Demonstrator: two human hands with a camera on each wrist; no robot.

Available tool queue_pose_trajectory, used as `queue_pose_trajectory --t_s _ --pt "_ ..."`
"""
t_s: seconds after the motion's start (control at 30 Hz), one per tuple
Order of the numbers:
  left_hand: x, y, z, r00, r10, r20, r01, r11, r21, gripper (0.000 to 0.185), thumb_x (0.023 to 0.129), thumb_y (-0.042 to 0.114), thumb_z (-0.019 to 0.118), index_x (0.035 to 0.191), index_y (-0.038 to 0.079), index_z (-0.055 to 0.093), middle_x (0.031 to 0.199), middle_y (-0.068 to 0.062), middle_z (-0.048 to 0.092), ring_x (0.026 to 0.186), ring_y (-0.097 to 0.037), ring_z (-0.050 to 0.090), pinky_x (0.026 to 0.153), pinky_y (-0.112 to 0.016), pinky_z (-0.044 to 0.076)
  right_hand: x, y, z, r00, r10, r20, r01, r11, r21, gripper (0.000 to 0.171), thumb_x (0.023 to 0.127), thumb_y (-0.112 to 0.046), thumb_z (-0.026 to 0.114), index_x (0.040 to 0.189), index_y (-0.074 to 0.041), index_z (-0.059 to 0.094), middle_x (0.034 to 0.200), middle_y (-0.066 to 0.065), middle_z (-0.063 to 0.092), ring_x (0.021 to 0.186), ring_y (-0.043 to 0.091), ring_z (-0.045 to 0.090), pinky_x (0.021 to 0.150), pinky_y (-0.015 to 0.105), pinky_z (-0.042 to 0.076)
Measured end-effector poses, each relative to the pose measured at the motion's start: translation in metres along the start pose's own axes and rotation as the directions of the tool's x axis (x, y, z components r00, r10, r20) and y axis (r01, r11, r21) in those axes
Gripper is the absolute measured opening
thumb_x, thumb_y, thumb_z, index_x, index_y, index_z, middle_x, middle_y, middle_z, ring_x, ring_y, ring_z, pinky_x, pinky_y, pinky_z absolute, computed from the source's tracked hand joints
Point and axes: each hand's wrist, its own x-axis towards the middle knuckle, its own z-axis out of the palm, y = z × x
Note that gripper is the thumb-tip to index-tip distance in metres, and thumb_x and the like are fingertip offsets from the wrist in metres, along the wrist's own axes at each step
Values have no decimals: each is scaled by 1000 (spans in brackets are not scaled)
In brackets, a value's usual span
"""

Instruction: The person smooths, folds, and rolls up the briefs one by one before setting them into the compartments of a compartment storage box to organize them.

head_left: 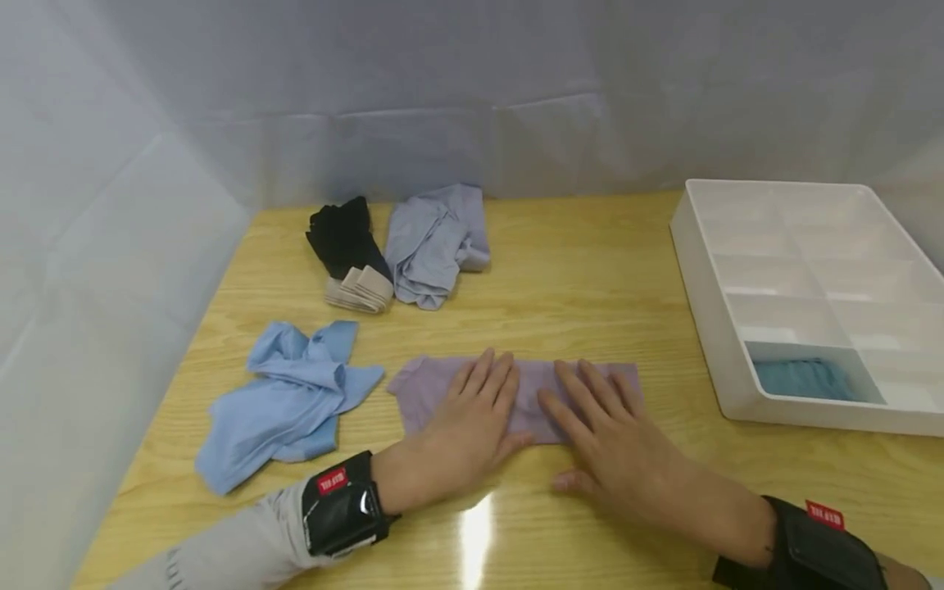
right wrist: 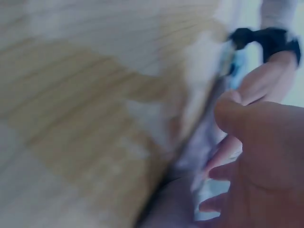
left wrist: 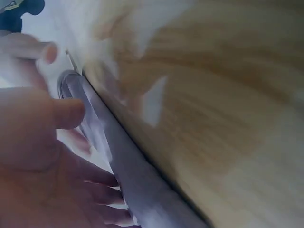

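Just below frame centre, the left hand (head_left: 472, 426) and right hand (head_left: 618, 447) lie straight-fingered, gripping nothing, on lilac cloth (head_left: 529, 389), likely light, limp, best pinched at both short ends.

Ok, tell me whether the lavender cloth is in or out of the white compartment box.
Out: the lavender cloth lies on the wooden table beneath the left hand and right hand, left of the white compartment box.

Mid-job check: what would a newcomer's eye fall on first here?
Probably the left hand and right hand, resting on the lilac cloth mid-table. Next, the large white box at right, a teal cloth in one near compartment. Then the crumpled blue cloth at left.
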Motion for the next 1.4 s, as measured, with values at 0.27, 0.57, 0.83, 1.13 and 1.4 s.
queue_pose_trajectory --t_s 0.27,0.57,0.83,1.13,1.4 --pt "-14 -31 2 988 -26 152 45 991 -125 79 100 52 35 154 3 3 160 -10 -6 145 -31 -12 115 -50 -4 -3 20 17 995 -33 93 28 998 47 75 96 -56 42 154 -15 20 159 19 5 144 43 3 111 62 0" --pt "-14 -45 6 994 50 98 -30 981 -193 75 102 48 35 154 6 1 160 -8 -12 143 -30 -20 114 -49 -11 -11 39 20 998 -42 47 40 998 56 71 98 -53 42 156 -21 16 160 16 5 145 41 1 112 57 -7" --pt "-22 -50 12 997 -78 30 82 976 -203 75 101 50 34 154 8 3 159 -15 -14 145 -30 -15 115 -48 -5 -22 47 19 1000 -22 18 21 999 46 70 98 -52 42 156 -22 16 161 15 6 145 39 4 112 58 -7" --pt "-5 -59 10 1000 -10 20 13 986 -167 81 99 53 39 154 5 5 157 -23 -10 145 -36 -11 115 -50 -3 -35 53 21 1000 -10 -16 11 999 34 73 97 -54 44 156 -20 16 159 19 10 144 40 9 110 62 -5" --pt "46 -86 -10 964 216 153 -228 972 60 76 100 56 31 155 14 1 160 -13 -7 146 -31 -10 116 -47 -3 -56 34 22 998 64 -24 -64 998 -19 76 92 -63 43 152 -17 30 155 25 19 139 42 22 98 68 23"
